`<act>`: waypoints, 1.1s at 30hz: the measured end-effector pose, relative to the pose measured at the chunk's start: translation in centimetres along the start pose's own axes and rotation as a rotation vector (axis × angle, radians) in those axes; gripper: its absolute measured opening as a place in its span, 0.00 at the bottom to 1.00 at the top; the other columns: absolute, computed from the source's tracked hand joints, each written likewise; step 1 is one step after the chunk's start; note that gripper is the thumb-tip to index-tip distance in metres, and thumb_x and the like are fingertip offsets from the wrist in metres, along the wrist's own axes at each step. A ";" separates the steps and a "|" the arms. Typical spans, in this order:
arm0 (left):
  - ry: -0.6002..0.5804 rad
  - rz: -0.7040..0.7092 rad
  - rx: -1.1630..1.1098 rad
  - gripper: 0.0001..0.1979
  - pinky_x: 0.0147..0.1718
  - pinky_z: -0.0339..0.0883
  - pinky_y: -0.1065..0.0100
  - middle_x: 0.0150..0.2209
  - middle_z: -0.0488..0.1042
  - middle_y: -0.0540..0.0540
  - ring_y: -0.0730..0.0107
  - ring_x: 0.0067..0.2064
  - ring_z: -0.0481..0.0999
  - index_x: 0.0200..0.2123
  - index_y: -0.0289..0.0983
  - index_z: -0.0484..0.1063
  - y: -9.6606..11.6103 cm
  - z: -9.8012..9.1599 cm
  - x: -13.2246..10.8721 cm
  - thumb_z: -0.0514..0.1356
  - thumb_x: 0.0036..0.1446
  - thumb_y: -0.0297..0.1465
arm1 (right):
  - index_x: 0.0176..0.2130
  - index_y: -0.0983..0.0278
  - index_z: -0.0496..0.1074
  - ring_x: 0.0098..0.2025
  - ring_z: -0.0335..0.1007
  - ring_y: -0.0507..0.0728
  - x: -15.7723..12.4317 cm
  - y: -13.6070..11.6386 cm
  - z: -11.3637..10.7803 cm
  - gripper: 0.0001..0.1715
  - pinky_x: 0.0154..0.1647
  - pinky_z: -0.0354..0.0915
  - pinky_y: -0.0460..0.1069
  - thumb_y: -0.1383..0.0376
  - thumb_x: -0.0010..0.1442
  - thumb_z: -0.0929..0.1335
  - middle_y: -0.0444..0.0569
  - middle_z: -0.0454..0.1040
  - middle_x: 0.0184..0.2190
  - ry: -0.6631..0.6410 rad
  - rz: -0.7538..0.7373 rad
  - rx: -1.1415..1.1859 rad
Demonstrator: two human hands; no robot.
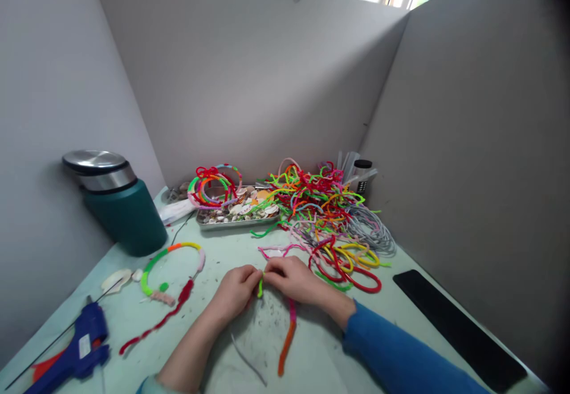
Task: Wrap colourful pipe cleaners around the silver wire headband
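My left hand (236,290) and my right hand (291,278) meet over the middle of the table, fingertips close together. Both pinch a short yellow-green pipe cleaner (260,289), whose end pokes out below the fingers. From under my right hand runs a strip wound in pink and orange pipe cleaner (287,346), partly hidden by the palm. A bare grey wire (247,359) lies just below my left hand. To the left rests a partly wrapped multicoloured ring (149,268) with a loose dark red pipe cleaner tail (162,321).
A blue glue gun (86,340) and a teal bottle (127,218) stand on the left. At the back are a metal tray (238,224) of shells, finished rings (214,189), a tangled pipe cleaner pile (312,189) and coiled grey wire (374,230). A black strip (454,322) lies right.
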State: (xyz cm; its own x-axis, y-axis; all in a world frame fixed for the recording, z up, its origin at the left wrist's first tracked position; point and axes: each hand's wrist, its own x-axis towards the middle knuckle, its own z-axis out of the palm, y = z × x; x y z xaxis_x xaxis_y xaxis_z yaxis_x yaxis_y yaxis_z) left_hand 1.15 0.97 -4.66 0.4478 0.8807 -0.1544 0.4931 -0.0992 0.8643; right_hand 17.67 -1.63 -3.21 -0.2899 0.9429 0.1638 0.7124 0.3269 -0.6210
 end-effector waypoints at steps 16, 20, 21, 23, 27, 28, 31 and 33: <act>0.084 0.256 0.345 0.05 0.27 0.53 0.74 0.23 0.70 0.50 0.72 0.27 0.66 0.27 0.36 0.69 0.8 0.1 -1.0 0.54 0.49 0.29 | 0.31 0.64 0.71 0.29 0.66 0.50 -1.8 0.6 1.2 0.07 0.30 0.58 0.43 0.70 0.56 0.63 0.43 0.72 0.26 0.186 -0.036 0.254; 0.104 0.293 0.411 0.06 0.26 0.51 0.74 0.23 0.69 0.51 0.72 0.27 0.66 0.25 0.37 0.68 0.7 0.2 -1.0 0.54 0.51 0.31 | 0.31 0.64 0.71 0.29 0.65 0.50 -1.8 0.7 1.3 0.07 0.29 0.57 0.43 0.70 0.56 0.63 0.43 0.72 0.26 0.181 -0.031 0.240; 0.104 0.299 0.420 0.06 0.26 0.51 0.74 0.23 0.69 0.51 0.73 0.26 0.66 0.25 0.37 0.68 0.7 0.2 -1.0 0.54 0.51 0.32 | 0.31 0.64 0.70 0.29 0.65 0.50 -1.8 0.7 1.3 0.07 0.29 0.57 0.43 0.70 0.55 0.63 0.43 0.72 0.26 0.182 -0.029 0.238; 0.098 0.303 0.426 0.07 0.25 0.50 0.74 0.23 0.69 0.51 0.73 0.26 0.65 0.25 0.37 0.67 0.6 0.1 -1.0 0.54 0.52 0.32 | 0.30 0.64 0.70 0.29 0.66 0.50 -1.8 0.7 1.3 0.07 0.29 0.57 0.43 0.71 0.55 0.63 0.43 0.72 0.26 0.187 -0.029 0.230; 0.098 0.290 0.393 0.11 0.25 0.50 0.74 0.22 0.69 0.51 0.73 0.25 0.64 0.24 0.37 0.68 0.6 0.1 -0.9 0.52 0.53 0.35 | 0.30 0.65 0.70 0.29 0.65 0.50 -1.8 0.6 1.1 0.07 0.29 0.57 0.42 0.72 0.55 0.62 0.43 0.71 0.26 0.186 -0.040 0.226; 0.097 0.291 0.379 0.11 0.25 0.50 0.74 0.22 0.69 0.51 0.73 0.25 0.64 0.24 0.37 0.68 0.6 0.1 -0.9 0.52 0.53 0.35 | 0.30 0.65 0.70 0.28 0.65 0.49 -1.8 0.6 1.1 0.08 0.29 0.57 0.42 0.72 0.55 0.62 0.43 0.71 0.25 0.186 -0.046 0.230; 0.088 0.289 0.345 0.13 0.25 0.51 0.74 0.22 0.69 0.51 0.74 0.25 0.64 0.23 0.36 0.69 0.7 0.1 -0.8 0.51 0.54 0.36 | 0.29 0.65 0.70 0.28 0.64 0.49 -1.9 0.6 1.1 0.07 0.29 0.57 0.42 0.72 0.55 0.62 0.42 0.70 0.24 0.200 -0.059 0.233; 0.086 0.279 0.326 0.15 0.25 0.51 0.74 0.20 0.67 0.52 0.74 0.25 0.63 0.22 0.36 0.68 0.7 0.1 -0.7 0.50 0.54 0.36 | 0.29 0.65 0.69 0.27 0.64 0.49 -1.9 0.6 1.1 0.07 0.28 0.57 0.42 0.71 0.55 0.62 0.42 0.70 0.24 0.210 -0.065 0.233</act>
State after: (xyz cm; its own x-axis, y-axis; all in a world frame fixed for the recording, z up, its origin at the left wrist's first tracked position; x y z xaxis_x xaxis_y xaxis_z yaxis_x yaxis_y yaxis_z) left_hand 1.21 0.24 -3.97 0.5401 0.8336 0.1160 0.5781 -0.4676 0.6687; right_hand 17.96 -3.25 -4.73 -0.1743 0.9209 0.3488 0.5242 0.3866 -0.7588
